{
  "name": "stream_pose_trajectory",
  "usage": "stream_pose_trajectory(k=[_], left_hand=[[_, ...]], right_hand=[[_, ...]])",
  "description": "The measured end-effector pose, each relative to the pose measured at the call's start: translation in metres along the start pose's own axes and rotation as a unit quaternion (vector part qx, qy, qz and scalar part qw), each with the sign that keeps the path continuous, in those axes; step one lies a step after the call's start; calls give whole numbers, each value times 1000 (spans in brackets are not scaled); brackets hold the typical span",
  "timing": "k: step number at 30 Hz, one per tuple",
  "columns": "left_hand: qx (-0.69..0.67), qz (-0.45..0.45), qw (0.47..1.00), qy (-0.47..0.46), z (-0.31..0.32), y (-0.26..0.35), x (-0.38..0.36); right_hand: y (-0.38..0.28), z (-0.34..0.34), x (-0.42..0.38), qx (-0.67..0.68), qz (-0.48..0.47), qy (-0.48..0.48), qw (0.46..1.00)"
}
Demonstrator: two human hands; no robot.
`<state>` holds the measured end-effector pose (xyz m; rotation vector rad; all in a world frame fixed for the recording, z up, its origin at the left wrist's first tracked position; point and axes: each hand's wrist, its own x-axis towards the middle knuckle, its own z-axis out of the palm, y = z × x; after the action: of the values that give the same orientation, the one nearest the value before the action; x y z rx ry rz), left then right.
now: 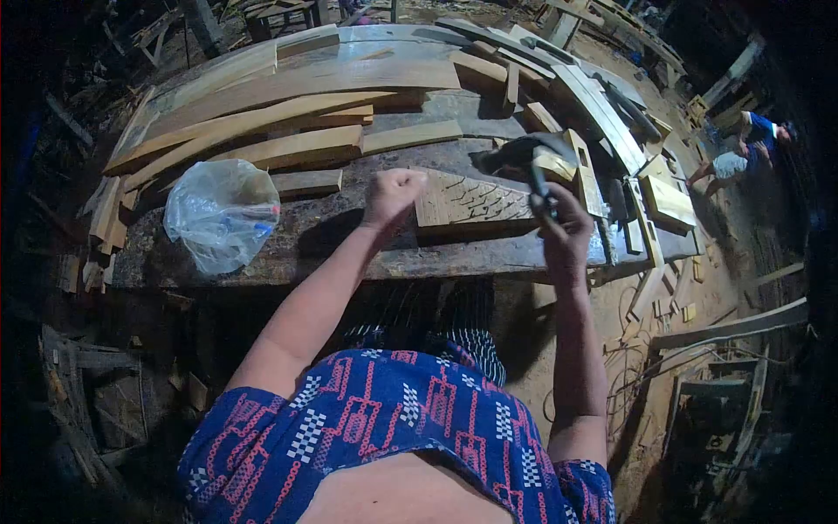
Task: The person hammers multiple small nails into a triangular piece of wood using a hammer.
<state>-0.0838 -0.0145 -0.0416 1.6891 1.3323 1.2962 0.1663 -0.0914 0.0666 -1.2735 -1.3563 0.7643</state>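
Note:
A wooden block lies on the workbench in front of me, with several thin dark marks that look like nails across its top. My left hand is closed at the block's left end; whatever its fingers hold, if anything, is hidden. In my right hand is the handle of a hammer, raised above the block's right end. The hammer's dark head is slightly blurred and appears apart from the wood.
A clear plastic bag with small red and blue items inside rests on the workbench. Planks lie behind it, and more timber is stacked at the right. Another person bends down at far right. Wood scraps litter the ground.

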Motion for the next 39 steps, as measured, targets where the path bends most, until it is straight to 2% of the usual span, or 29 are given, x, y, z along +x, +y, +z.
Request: stream_pose_trajectory(k=[1,2,3,4,5,6,7,9,10,13,15,16,17,19,21,22,23,25,27,29,33,35,39], left_hand=[[-64,-41,997,29,-6,10,-2],[-203,-202,958,-32,-17,21,-10],[-203,-202,958,-31,-23,26,-13],[-372,-273,886,-50,-28,29,-17],[-527,-332,779,-67,-34,28,-19],[-575,-339,738,-104,-39,22,-20],[-575,-338,738,-99,-38,30,-22],[-602,-367,708,-33,-34,53,-27],[-669,-305,668,-114,-36,45,-27],[-690,-295,655,-84,-35,53,-30],[-713,-246,642,-140,-41,45,-34],[-662,-312,674,-99,-55,59,-42],[-649,-338,678,-78,-65,68,-46],[-644,-319,688,-99,-89,70,-60],[-642,-330,688,-74,-120,80,-75],[-625,-300,719,-51,-141,78,-85],[-605,-270,748,-30,-163,75,-94],[-530,-222,807,140,-213,77,-114],[-302,-212,868,333,-253,82,-130],[-227,-257,886,311,-290,61,-145],[-157,-380,856,313,-297,25,-155],[-167,-384,848,326,-299,21,-154],[-106,-349,872,325,-308,7,-140]], right_hand=[[-3,-10,4,9,-10,24,1000],[7,-21,10,-5,-39,50,998],[20,-35,18,-19,-69,74,995],[22,-45,23,-35,-51,82,995],[23,-53,21,-64,-19,109,992],[31,-59,22,-93,-39,128,987],[45,-64,24,-120,-59,147,980],[84,-82,28,-234,-1,164,958],[80,-78,25,-301,1,161,940],[121,-86,24,-342,-13,157,926],[178,-97,29,-274,-60,194,940],[145,-79,24,-248,14,164,955],[107,-65,16,-227,88,131,961],[135,-77,24,-353,68,108,927],[156,-87,22,-438,-20,136,888],[157,-90,24,-498,-49,114,858],[155,-89,22,-511,-45,97,853],[130,-72,14,-571,-10,103,814],[136,-72,15,-587,-24,118,801],[152,-76,18,-586,-64,135,796],[159,-76,20,-600,-61,156,783],[169,-83,22,-596,-113,153,780],[169,-84,21,-588,-102,146,789]])
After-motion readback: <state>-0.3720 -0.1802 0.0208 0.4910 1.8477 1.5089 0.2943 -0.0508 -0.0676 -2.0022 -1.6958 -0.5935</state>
